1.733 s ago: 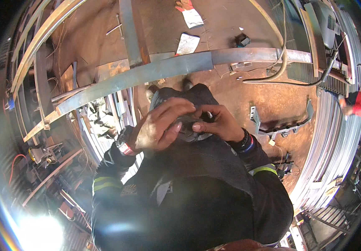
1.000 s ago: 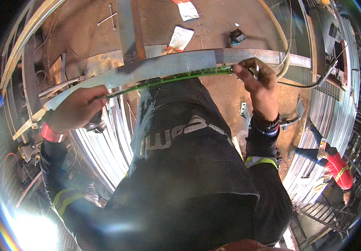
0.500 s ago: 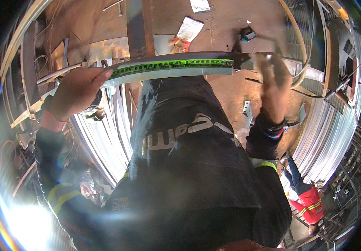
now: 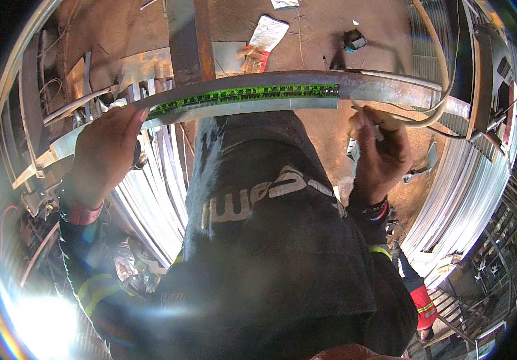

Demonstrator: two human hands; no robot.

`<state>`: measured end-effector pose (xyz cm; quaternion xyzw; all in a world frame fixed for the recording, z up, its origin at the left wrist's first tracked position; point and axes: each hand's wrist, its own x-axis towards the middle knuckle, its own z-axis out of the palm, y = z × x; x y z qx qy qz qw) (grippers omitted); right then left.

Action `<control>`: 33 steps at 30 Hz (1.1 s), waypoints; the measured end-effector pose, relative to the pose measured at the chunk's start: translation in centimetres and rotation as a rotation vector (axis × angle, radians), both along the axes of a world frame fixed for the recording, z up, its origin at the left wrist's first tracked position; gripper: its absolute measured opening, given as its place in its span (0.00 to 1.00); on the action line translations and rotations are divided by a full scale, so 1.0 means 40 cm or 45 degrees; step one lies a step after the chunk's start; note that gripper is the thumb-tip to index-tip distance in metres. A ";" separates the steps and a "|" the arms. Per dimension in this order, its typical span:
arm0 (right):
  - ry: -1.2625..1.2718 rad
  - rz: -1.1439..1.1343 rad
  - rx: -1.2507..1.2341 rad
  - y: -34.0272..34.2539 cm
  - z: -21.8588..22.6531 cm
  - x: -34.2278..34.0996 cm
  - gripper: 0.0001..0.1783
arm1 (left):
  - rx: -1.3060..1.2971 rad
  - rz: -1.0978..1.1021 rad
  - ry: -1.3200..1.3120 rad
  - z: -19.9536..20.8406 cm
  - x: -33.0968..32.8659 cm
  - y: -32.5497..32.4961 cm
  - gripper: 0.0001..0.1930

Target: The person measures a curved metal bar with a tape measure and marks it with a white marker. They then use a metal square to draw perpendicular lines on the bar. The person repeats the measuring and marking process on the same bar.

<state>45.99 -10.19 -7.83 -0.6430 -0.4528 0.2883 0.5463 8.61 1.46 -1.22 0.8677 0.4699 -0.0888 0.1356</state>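
A bright green tape measure blade (image 4: pixel 240 94) lies along a light grey metal strip (image 4: pixel 294 104), its hooked end at the strip's right end. My left hand (image 4: pixel 104 153) grips the strip and the blade at their left, thumb on top. Below its fingers shows a dark, rounded object (image 4: pixel 138 157), probably the tape case, mostly hidden. My right hand (image 4: pixel 381 147) is closed in a pinch on a thin pale stick (image 4: pixel 355 104), perhaps chalk. The stick's tip points up, just right of the strip's end and apart from it.
A curved-looking metal beam (image 4: pixel 390 90) runs across behind the strip, joined by a dark upright beam (image 4: pixel 188 48). Long bright metal profiles (image 4: pixel 459 201) are stacked on both sides. A glove (image 4: pixel 264 45) and a dark tool (image 4: pixel 354 41) lie on the floor. A person in red (image 4: pixel 423 307) is at lower right.
My right hand has come down and left, away from the beam, and now shows the pale stick. My left hand has shifted slightly down. The person in red has moved lower and left in view.
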 end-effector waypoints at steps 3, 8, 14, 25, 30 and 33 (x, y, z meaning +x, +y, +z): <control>-0.192 0.050 0.058 -0.001 -0.013 -0.024 0.11 | 0.034 0.001 0.016 -0.003 0.002 -0.006 0.15; -0.427 0.195 0.204 0.025 -0.024 -0.041 0.15 | 0.064 -0.023 0.025 -0.011 -0.007 -0.003 0.15; -0.367 0.190 0.180 0.037 -0.002 -0.050 0.15 | -0.075 -0.030 -0.099 -0.007 -0.038 0.028 0.17; -0.373 0.173 0.247 0.025 -0.016 -0.050 0.14 | 0.010 -0.047 -0.043 -0.016 -0.046 0.016 0.17; -0.466 0.230 0.241 0.032 -0.003 -0.064 0.14 | 0.056 0.018 -0.028 -0.008 -0.027 -0.001 0.16; -0.508 0.326 0.280 0.044 0.008 -0.083 0.14 | 0.031 0.045 0.152 -0.022 -0.031 -0.013 0.12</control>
